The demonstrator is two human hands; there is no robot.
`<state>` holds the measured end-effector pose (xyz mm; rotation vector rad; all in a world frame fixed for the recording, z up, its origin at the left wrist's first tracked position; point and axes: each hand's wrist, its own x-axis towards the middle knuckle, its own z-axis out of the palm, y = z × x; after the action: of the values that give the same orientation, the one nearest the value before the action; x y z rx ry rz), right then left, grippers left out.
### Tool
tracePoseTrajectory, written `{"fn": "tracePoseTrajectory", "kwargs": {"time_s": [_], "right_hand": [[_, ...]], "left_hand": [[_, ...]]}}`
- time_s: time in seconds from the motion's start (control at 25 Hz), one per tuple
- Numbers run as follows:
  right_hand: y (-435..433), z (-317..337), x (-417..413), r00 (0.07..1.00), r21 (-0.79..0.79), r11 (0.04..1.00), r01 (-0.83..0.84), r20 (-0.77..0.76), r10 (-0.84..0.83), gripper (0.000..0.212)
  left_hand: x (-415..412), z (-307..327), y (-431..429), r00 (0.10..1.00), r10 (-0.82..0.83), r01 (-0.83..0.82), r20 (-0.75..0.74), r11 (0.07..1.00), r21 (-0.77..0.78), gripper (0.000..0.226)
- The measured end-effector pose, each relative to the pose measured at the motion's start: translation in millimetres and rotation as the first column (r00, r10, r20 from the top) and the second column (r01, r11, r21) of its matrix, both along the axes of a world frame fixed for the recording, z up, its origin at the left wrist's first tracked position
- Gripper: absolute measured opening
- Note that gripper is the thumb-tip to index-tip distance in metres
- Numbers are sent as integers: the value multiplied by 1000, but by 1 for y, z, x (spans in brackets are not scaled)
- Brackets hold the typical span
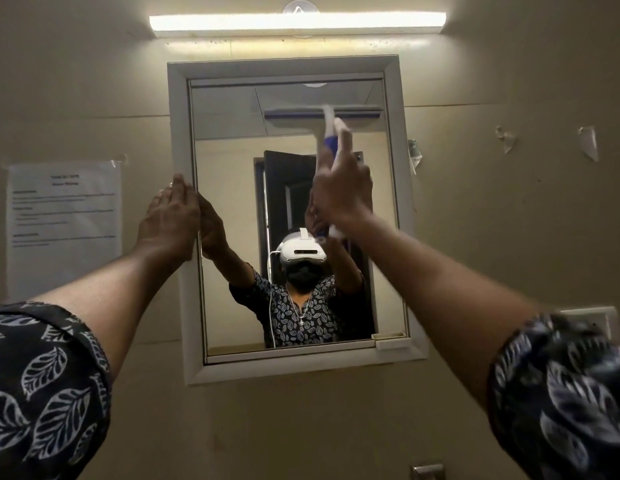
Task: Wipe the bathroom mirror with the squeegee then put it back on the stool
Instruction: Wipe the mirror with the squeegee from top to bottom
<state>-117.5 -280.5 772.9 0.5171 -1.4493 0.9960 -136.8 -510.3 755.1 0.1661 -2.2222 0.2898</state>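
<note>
While both arms reach up to the wall mirror (228, 168), a lit tube light (298, 24) glows above its white frame. A taped paper notice (64, 226) hangs on the wall to the left, and torn tape scraps (587, 142) cling to the wall on the right. A white switch plate (594, 322) shows just behind the right forearm. Right hand (339, 192) and wrist cover part of the glass's right half, fingers curled round the handle of the squeegee (291, 116). Left hand (170, 216): fingers nearly straight and together, laid against the frame's left edge, grasping nothing. Squeegee: white handle with a blue section, blurred; wide blade level across the glass near the top edge, right of centre. Glass reflects the person in a headset and a dark doorway.
</note>
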Motion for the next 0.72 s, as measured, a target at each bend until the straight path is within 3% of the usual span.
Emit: {"fn": "tracePoseTrajectory", "kwargs": {"time_s": [0.08,0.36,0.52,0.72], "right_hand": [[1,33,-2,992,8,998,67,111,-68,44],[-5,41,-12,974,31,984,176,140,-179,38],[14,-26,-14,978,79,986,147,135,-156,46],[5,-175,-11,965,49,993,107,236,-115,52]], "left_hand": [[0,0,-1,1000,0,0,1,1000,-5,111],[1,-1,-1,1000,4,-4,17,1000,-6,113],[2,-2,-1,1000,11,-11,12,1000,-16,114],[5,-1,0,1000,21,-21,10,1000,-17,113]]}}
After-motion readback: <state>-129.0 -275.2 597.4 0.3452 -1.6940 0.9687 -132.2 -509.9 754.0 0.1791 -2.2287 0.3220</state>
